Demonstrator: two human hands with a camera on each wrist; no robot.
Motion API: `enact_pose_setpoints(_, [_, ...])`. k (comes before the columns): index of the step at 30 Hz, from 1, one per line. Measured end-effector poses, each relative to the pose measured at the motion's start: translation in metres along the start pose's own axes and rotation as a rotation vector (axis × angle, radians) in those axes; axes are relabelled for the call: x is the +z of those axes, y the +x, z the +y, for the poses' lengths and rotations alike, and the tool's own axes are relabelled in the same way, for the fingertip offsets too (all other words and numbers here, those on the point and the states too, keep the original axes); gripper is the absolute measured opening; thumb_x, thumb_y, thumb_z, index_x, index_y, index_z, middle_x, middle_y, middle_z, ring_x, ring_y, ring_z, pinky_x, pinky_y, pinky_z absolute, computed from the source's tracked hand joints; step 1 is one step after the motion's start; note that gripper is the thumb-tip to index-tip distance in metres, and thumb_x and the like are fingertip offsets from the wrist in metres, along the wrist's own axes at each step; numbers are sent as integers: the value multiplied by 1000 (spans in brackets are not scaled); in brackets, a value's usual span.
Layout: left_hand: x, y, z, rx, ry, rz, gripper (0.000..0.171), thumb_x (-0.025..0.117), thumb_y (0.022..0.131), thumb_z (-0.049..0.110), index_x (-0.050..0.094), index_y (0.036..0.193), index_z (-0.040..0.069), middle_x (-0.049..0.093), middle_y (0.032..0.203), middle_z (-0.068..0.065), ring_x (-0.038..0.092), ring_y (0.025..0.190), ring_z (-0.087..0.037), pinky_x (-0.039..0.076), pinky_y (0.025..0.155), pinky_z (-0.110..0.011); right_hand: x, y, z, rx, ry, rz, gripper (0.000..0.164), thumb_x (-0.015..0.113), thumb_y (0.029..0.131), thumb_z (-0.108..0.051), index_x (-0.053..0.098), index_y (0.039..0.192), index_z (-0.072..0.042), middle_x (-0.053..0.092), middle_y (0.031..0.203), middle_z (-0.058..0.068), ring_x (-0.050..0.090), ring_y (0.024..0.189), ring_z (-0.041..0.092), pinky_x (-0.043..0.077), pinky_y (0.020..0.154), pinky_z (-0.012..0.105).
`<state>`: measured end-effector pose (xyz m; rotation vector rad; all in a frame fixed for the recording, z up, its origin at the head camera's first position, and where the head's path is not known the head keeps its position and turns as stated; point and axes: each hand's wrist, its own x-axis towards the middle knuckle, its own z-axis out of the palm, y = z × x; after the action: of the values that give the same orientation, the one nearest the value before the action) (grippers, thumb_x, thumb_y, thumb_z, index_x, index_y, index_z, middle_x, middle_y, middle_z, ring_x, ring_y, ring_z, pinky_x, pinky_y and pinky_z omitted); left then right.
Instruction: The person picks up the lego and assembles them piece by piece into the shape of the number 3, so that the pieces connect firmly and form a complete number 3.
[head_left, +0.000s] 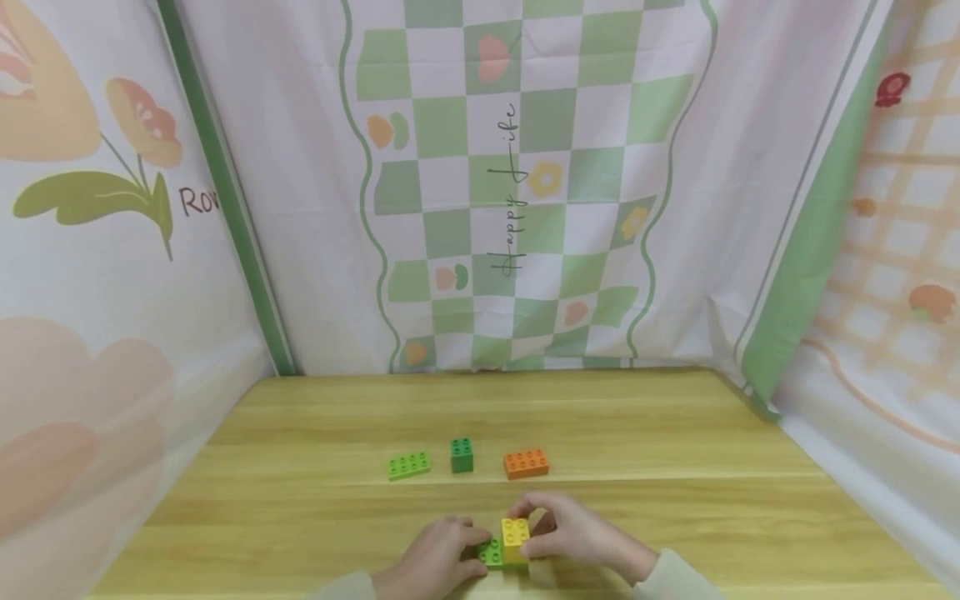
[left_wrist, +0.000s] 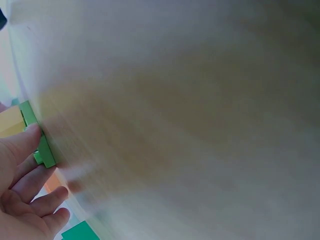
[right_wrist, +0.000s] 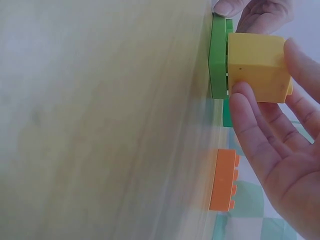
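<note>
Woodgrain tabletop (head_left: pixel 300 508), boxy yellow block (head_left: pixel 515 539), flat studded green plate (head_left: pixel 491 552)

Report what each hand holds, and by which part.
Right hand: square yellow building brick, by its sides. Left hand: light-green studded building plate, pinched at its left end.

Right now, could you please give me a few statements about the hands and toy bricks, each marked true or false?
1. In the head view, the dark green brick stands between the far green plate and the orange brick. True.
2. The right hand holds the yellow brick. True.
3. The left hand grips the dark green brick. False: it pinches the near green plate.
4. The orange brick touches the yellow brick. False: they are apart.
</note>
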<state>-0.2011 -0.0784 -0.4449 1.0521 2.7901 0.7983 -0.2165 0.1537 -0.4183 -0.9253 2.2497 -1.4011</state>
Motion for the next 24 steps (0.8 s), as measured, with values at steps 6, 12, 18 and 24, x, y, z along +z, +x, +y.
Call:
enact_pose_setpoints(6, [0, -1, 0, -5, -14, -5, 31, 71, 80, 23, 67, 109, 12, 63, 98, 10, 53, 79, 2, 45, 64, -18, -2, 0, 0, 15, 24, 12, 34, 69, 82, -12, 57, 112, -1, 54, 107, 11, 61, 81, 21, 51, 70, 27])
enact_pose_setpoints(12, [-1, -2, 1, -25, -18, -12, 32, 70, 80, 23, 66, 111, 13, 62, 98, 10, 52, 80, 2, 45, 66, -19, -10, 4, -6, -4, 15, 61, 38, 69, 81, -11, 55, 113, 5, 55, 106, 18, 59, 83, 25, 50, 73, 28])
enact_pose_setpoints(18, [0, -2, 1, -41, -33, -13, 32, 71, 80, 23, 66, 110, 13, 62, 97, 11, 52, 79, 4, 44, 66, -18, -22, 8, -10, -5, 39, 91, 41, 68, 84, -13, 53, 117, 5, 53, 107, 18, 57, 88, 27, 49, 74, 29])
enact_pose_setpoints(24, [0, -2, 1, -23, -15, -9, 33, 71, 79, 23, 66, 111, 12, 63, 99, 9, 53, 80, 3, 45, 67, -18, -33, 15, -12, 12, 22, 130, 43, 68, 83, -13, 52, 118, 5, 52, 111, 21, 57, 90, 27, 49, 76, 31])
